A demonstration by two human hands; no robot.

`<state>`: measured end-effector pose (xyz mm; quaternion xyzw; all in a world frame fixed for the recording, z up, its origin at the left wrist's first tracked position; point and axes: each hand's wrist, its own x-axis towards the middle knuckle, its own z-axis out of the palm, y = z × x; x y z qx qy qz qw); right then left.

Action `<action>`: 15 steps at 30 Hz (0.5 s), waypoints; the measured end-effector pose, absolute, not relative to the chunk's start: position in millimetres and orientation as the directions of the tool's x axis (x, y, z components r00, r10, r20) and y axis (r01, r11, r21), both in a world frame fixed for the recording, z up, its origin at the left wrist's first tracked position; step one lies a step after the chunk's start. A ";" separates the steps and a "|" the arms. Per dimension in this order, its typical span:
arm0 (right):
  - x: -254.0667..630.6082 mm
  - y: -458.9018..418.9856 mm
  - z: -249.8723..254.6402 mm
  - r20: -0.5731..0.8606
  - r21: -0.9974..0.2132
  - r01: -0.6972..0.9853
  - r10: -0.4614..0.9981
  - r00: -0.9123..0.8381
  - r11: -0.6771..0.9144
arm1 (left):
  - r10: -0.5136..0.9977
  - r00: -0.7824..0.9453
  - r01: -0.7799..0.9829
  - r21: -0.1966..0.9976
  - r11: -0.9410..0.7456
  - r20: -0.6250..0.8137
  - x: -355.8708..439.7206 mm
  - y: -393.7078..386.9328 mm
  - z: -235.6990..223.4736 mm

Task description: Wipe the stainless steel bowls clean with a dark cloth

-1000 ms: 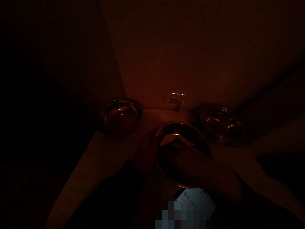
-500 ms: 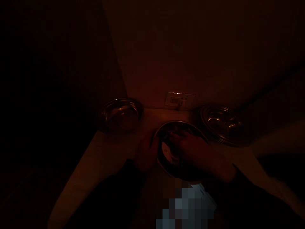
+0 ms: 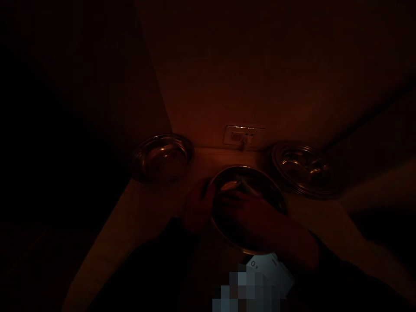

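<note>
The light is very dim. A round metal bowl (image 3: 251, 250) stands on the pale table in front of me. My left hand (image 3: 198, 208) is closed on the bowl's left rim, with the thumb side along the edge. My right hand (image 3: 250, 210) reaches inside the bowl, its fingers pressed together and curled toward the left. What those fingers hold, if anything, is lost in the dark. A pale shiny piece (image 3: 229, 186) shows in the bowl beyond my fingers; I cannot make out its kind.
At the back left stands another metal bowl (image 3: 165, 158). Several stacked metal dishes (image 3: 302, 171) are at the back right. A wall socket (image 3: 244, 136) with a plug sits behind. Below the bowl lies a lit pale screen or card (image 3: 269, 271), partly pixelated. The table (image 3: 113, 242) edge falls away left.
My right hand has drawn a little toward me inside the bowl, and its fingers have curled. The pale piece shows farther back now. My left hand stays at the rim.
</note>
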<state>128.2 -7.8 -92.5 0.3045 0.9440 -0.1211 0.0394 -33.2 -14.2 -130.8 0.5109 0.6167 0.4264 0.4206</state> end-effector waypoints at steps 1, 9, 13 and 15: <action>127.4 -9.4 -92.2 -0.155 -0.225 0.571 0.550 -0.821 0.789 | 0.990 -0.121 0.274 0.956 0.108 -0.077 -33.4 -14.0 -130.9; 129.5 -11.3 -96.8 -0.161 -0.297 0.558 0.536 -0.829 0.775 | 0.991 -0.110 0.251 0.963 0.103 -0.078 -32.8 -13.2 -131.3; 129.2 -11.7 -99.0 -0.162 -0.289 0.564 0.542 -0.825 0.773 | 0.990 -0.113 0.256 0.960 0.115 -0.088 -34.0 -13.5 -131.9; 129.1 -12.5 -99.2 -0.161 -0.289 0.562 0.540 -0.826 0.775 | 0.989 -0.111 0.263 0.957 0.119 -0.092 -34.6 -13.5 -132.8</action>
